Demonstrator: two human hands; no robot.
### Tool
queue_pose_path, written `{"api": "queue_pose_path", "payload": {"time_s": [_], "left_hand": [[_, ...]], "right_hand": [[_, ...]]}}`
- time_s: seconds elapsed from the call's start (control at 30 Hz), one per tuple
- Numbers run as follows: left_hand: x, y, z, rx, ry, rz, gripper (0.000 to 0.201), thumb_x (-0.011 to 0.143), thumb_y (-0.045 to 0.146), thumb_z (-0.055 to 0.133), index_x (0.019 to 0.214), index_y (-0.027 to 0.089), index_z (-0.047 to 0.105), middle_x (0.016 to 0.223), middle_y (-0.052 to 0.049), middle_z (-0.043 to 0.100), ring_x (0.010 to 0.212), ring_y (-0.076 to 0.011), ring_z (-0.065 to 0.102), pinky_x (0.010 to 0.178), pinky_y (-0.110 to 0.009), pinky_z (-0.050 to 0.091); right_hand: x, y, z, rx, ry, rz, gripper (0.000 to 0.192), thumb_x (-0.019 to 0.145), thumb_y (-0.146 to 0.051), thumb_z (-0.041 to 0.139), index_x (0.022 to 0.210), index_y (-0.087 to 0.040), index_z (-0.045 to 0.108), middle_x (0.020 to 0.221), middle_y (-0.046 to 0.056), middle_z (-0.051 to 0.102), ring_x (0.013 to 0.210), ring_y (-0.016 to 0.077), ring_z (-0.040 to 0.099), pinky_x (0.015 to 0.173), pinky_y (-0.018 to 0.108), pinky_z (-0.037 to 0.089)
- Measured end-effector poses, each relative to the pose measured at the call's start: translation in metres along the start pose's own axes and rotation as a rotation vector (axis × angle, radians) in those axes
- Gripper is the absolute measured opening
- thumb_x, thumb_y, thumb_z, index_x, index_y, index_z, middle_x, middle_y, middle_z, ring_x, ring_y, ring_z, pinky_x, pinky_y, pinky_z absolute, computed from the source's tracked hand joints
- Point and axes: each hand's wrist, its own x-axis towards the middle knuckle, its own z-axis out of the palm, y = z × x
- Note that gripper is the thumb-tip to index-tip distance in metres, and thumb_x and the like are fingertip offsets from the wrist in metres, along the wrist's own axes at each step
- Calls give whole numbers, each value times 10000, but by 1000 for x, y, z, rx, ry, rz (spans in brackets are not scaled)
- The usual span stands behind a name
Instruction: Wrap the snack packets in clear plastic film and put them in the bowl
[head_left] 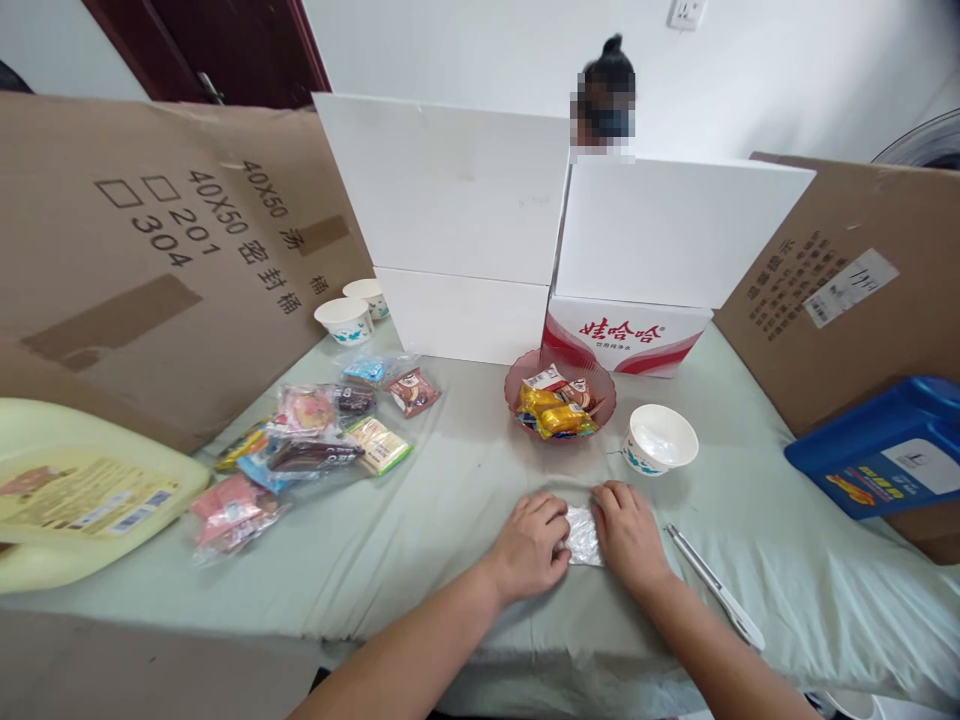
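A small crinkled silver foil piece (583,535) lies on the pale green tablecloth (420,520) near the front edge. My left hand (529,546) presses on its left side and my right hand (628,534) on its right side, fingers curled over the foil. Just behind my hands stands a pink glass bowl (517,385) with yellow and orange wrapped snacks in it. Beside it is a white paper cup (660,438) lined with foil. A white pen-like tool (712,585) lies to the right of my right hand.
Several snack packets (300,450) lie spread at the left. Two paper cups (352,312) stand at the back left. White boxes (525,230) and cardboard sheets (150,250) wall in the table. A yellow jug (75,490) lies at left, a blue container (885,450) at right. A person sits behind the boxes.
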Motion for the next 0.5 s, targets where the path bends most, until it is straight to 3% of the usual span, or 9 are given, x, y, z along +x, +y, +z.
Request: {"api": "queue_pose_path", "payload": {"time_s": [0.17,0.3,0.4,0.5], "left_hand": [[1,-2,-3,-82,37,-28,160,691,133,613,836,199,613,1015,-63,642,1017,-252,543,916,-411,458],[2,-11,-5,-92,156,-133,251,713,12,486,829,199,608,956,-62,622,975,-231,549,876,-398,482],[3,-15,-5,-76,178,-164,259,751,17,472,867,204,607,972,-65,603,979,-241,544,864,-416,491],[3,-14,-5,-68,160,-161,232,761,34,497,877,208,598,987,-62,591,978,-244,537,855,-420,494]], "right_hand": [[-13,-15,-9,171,-75,-233,200,881,-144,511,1052,-200,599,1128,83,613,1102,219,524,943,384,437],[-23,-21,-12,153,-197,-281,125,883,-112,538,894,-207,617,955,29,653,895,166,571,803,293,476],[-12,1,-29,44,-164,-255,156,898,-118,515,876,-221,630,910,13,656,831,146,569,755,258,466],[22,43,-58,-100,-63,-68,270,947,-125,395,1008,-199,648,1076,88,643,987,189,552,873,336,435]]}}
